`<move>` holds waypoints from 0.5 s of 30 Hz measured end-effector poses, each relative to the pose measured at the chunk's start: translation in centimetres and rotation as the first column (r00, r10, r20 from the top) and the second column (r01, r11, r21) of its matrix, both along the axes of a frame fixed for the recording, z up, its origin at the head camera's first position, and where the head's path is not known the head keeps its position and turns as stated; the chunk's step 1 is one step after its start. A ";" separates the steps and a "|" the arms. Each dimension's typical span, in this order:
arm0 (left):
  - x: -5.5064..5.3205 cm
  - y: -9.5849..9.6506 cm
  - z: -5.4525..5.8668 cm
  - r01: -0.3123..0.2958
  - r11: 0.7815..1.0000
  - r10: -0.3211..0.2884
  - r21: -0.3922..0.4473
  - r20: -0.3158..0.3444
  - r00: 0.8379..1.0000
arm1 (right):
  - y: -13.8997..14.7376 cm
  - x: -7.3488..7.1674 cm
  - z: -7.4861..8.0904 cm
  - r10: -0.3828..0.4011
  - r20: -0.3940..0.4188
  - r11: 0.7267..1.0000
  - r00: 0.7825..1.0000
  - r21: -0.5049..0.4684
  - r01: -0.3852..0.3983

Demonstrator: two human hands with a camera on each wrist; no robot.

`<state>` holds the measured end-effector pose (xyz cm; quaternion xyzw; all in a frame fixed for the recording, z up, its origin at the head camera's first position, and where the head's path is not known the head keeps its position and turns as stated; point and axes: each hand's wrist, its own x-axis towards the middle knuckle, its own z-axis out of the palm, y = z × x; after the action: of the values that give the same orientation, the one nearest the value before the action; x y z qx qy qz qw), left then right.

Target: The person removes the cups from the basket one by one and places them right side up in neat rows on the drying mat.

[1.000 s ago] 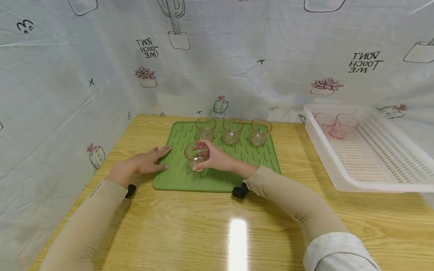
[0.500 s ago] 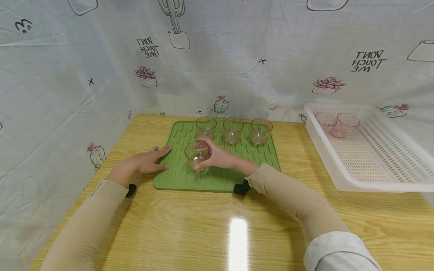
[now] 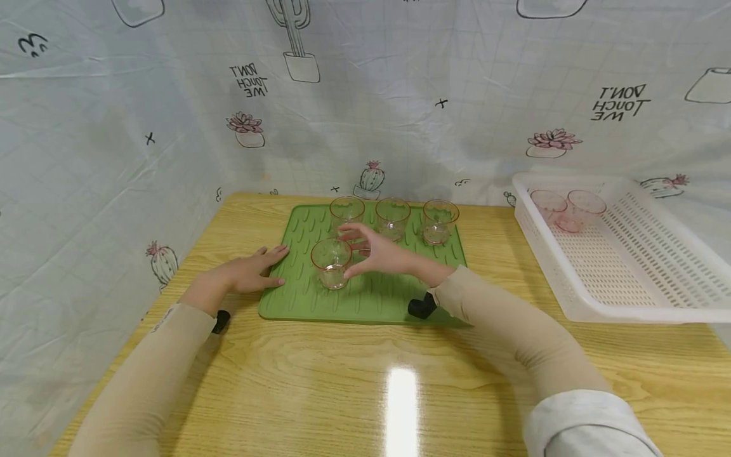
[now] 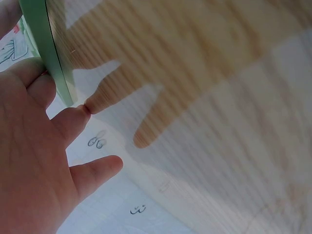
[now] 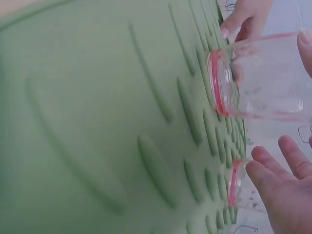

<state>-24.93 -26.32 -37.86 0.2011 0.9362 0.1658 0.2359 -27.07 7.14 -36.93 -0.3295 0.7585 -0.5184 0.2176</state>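
left hand (image 3: 245, 273): fingers spread at edge of green mat (image 3: 365, 306), gripping nothing. right hand (image 3: 384, 254): fingers parted beside front glass (image 3: 331, 265), thumb contact unclear.

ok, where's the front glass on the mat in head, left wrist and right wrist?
Head: front glass a little left of and below centre, just left of the right hand.
Left wrist: not in it.
Right wrist: upper right, its base toward the left.
Shared landmark: green mat, mid-picture in head, a strip at upper left in left wrist, most of the left side in right wrist.
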 end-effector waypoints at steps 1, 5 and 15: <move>0.0 0.0 0.0 0.001 1.000 -0.001 0.001 0.001 1.000 | 0.3 0.0 0.1 0.000 0.000 1.000 1.000 0.004 0.000; -0.1 0.1 0.1 0.002 1.000 -0.002 0.003 0.006 1.000 | 1.4 -0.3 0.7 0.003 0.004 1.000 1.000 -0.002 -0.003; 0.0 0.3 0.2 0.007 1.000 -0.006 -0.004 0.015 1.000 | 4.1 -0.8 2.4 -0.034 -0.020 0.999 0.999 0.017 0.034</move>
<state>-24.91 -26.05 -37.70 0.2024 0.9340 0.1646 0.2440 -27.85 11.25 -34.54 -0.3197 0.7706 -0.5121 0.2043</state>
